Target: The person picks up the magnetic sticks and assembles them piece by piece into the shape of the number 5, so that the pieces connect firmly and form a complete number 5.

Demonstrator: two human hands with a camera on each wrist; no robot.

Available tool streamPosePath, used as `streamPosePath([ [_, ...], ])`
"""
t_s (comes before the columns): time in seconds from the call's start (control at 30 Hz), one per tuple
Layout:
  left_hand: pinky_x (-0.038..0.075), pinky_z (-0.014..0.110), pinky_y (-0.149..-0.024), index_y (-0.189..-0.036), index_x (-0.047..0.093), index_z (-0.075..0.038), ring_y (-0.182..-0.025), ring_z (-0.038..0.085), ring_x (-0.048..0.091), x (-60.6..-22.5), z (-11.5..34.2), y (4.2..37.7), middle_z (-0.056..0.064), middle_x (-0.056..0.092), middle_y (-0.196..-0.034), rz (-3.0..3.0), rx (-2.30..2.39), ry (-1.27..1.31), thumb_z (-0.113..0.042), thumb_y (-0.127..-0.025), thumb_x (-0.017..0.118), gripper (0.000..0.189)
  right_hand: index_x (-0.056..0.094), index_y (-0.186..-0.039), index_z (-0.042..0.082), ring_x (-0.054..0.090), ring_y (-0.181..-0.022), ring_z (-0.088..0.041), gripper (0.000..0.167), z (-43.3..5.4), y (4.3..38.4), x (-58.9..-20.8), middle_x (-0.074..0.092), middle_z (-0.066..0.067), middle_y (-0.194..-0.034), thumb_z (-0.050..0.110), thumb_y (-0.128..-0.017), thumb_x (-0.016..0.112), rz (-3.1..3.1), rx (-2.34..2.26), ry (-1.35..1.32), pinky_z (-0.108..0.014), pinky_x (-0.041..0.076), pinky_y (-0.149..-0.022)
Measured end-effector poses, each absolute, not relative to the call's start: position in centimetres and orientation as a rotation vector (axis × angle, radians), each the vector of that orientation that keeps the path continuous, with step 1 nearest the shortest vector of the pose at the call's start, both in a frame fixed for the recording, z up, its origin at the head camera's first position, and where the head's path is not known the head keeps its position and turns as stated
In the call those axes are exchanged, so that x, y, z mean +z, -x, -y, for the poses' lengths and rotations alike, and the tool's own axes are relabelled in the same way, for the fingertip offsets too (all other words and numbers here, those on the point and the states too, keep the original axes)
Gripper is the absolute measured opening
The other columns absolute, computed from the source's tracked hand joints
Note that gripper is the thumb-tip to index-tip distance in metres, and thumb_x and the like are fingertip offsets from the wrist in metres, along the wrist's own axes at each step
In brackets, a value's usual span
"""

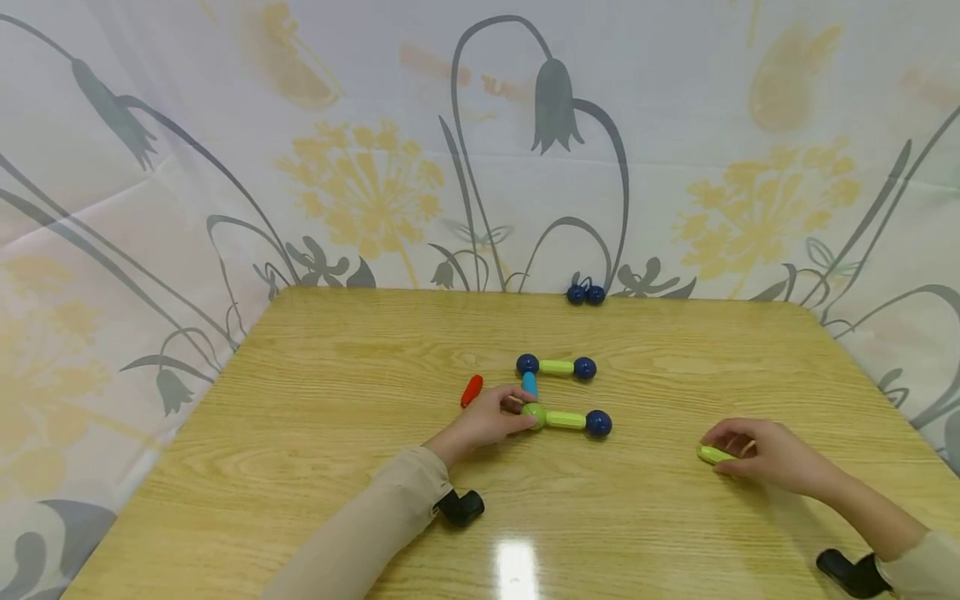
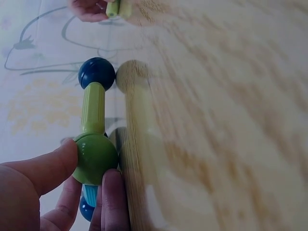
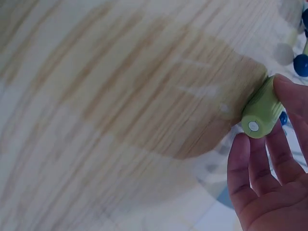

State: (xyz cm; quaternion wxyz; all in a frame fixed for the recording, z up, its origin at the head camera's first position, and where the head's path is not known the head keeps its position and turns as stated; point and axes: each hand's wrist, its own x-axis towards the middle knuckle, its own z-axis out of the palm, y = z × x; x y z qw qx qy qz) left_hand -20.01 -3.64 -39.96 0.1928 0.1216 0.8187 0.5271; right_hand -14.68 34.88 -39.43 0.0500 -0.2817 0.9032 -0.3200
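My left hand pinches a green ball between thumb and fingers. That ball is the corner of a magnetic-stick shape: a yellow-green rod runs right from it to a dark blue ball. A light blue rod leads back to another dark blue ball, which joins a second yellow-green rod ending in a blue ball. Off to the right, my right hand holds a loose yellow-green rod by thumb and fingertips, low over the table, its round end with a pale disc showing.
A red rod lies on the wooden table just beyond the left hand. Two dark blue balls sit side by side at the table's back edge, against a flower-patterned cloth. Black wrist cameras hang at both sleeves.
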Motion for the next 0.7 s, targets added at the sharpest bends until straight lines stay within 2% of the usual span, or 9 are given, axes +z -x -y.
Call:
streamPosePath([
  [0.2,0.048,0.035,-0.082,-0.112,0.064,-0.01,-0.105,0.025,0.053,-40.0,3.7,20.1,0.01,0.058,-0.109,-2.296,1.478,-0.343,-0.017,-0.086,0.069,0.028,0.065,-0.101,0.007,0.053,-0.075,-0.002,0.024,-33.0,14.6,-39.3,0.059,0.008,-0.09,0.013,-0.08,0.074,-2.789,-0.957,0.819,-0.023,0.047,-0.058],
  [0.47,0.048,0.034,-0.079,-0.113,0.064,-0.012,-0.104,0.024,0.053,-40.0,3.7,20.1,0.009,0.057,-0.109,-2.301,1.466,-0.329,-0.019,-0.086,0.069,0.028,0.063,-0.106,0.003,0.05,-0.068,-0.005,0.029,-30.3,14.7,-38.7,0.056,0.006,-0.084,0.014,-0.081,0.073,-2.73,-1.022,0.802,-0.024,0.045,-0.056],
  [0.7,0.048,0.034,-0.078,-0.113,0.064,-0.011,-0.103,0.024,0.054,-40.1,3.7,20.0,0.01,0.058,-0.109,-2.3,1.468,-0.327,-0.018,-0.086,0.069,0.028,0.051,-0.122,-0.003,0.053,-0.069,-0.006,0.047,-28.2,15.0,-38.7,0.055,-0.002,-0.088,0.014,-0.083,0.072,-2.66,-1.081,0.713,-0.025,0.048,-0.059],
])
